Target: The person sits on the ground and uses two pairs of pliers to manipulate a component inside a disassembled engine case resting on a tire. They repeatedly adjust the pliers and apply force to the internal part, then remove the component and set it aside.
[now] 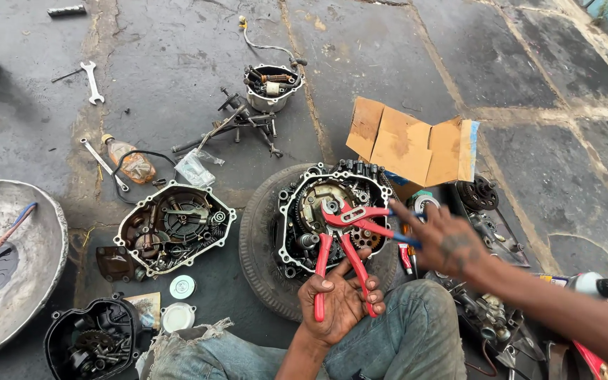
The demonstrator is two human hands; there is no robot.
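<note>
An engine case [332, 211] with exposed gears lies on a black tyre [262, 246] in front of my knees. My left hand [339, 299] grips the red handles of a pair of pliers [339, 246] whose jaws sit in the engine. A second red pair of pliers with blue handle tips [371, 219] lies across the first. My right hand [445, 243], slightly blurred, has its fingers spread, with the fingertips at those blue handle ends.
A removed engine cover [174, 229] lies to the left, another black cover [93, 341] at bottom left. A metal basin [36, 211] sits at the far left. A torn cardboard box [413, 144], a spanner [92, 81], a small bottle [129, 160] and loose parts lie around.
</note>
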